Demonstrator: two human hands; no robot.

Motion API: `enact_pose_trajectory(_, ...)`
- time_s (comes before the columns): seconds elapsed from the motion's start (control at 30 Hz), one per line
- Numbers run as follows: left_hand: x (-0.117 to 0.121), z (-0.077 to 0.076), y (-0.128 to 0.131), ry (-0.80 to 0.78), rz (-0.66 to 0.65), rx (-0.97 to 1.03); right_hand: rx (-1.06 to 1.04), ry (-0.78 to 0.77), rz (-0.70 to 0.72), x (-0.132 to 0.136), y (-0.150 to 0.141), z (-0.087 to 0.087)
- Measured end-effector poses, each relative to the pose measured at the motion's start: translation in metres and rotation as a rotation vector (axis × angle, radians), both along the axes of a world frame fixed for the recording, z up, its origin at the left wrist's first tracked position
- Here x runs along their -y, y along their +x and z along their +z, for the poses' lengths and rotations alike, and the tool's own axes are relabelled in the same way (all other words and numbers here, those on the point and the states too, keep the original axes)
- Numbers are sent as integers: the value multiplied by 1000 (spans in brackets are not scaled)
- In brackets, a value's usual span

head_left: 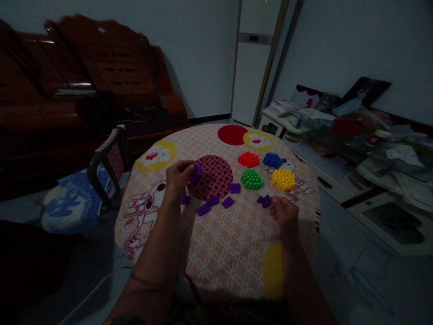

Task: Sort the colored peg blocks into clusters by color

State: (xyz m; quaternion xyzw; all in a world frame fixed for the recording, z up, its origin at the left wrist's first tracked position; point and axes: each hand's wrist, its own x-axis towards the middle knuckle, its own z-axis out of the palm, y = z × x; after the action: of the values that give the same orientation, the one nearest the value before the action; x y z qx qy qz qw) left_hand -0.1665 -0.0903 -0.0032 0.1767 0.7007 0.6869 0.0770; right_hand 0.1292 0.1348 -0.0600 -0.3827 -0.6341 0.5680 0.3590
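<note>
My left hand (178,177) is over the left part of the table, its thumb and fingers closed on a purple plastic piece (196,170). On the right, my right hand (284,212) pinches the edge of a small purple plastic cluster (264,201) low over the cloth. Between the hands lie more purple pieces, one with ridges (234,188), another (228,201) just below it, and a pair (204,209) further left. One more purple piece (185,198) is partly hidden by my left forearm. The dim light hides their exact shape.
Beyond the purple pieces sit knobbly clusters in red (248,159), blue (272,160), green (252,179) and yellow (283,179). A patterned cloth (223,253) covers the round table. A chair (111,167) stands at the left, and a cluttered cabinet (304,122) at the right.
</note>
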Motion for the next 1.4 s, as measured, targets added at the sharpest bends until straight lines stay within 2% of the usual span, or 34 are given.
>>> enact_pose_trajectory(0.17, -39, 9, 48, 104, -203, 145, -22, -19, 3, 1, 0, 2)
enact_pose_trajectory(0.27, -57, 4, 72, 107, -313, 210, -21, -12, 5, 1, 0, 3)
enact_pose_trajectory(0.37, -73, -8, 92, 91, -436, 222, -31, -14, 3, 1, 0, 4)
enact_pose_trajectory(0.43, -81, -17, 105, 66, -510, 174, -42, -23, 14, 2, 1, 4)
enact_pose_trajectory(0.53, -90, -26, 125, -11, -552, 11, -58, -27, 25, 3, 2, 5)
enact_pose_trajectory(0.73, -93, -26, 159, -192, -582, -261, -47, -31, 20, 4, 2, 7)
enact_pose_trajectory(0.9, -96, -24, 168, -255, -579, -420, -46, -19, 24, 3, 2, 5)
enact_pose_trajectory(1.2, -108, -42, 169, -190, -597, -624, -41, 13, 29, 1, 2, 2)
enact_pose_trajectory(1.4, -110, -45, 171, -182, -590, -669, -51, 22, 37, 2, 2, 2)
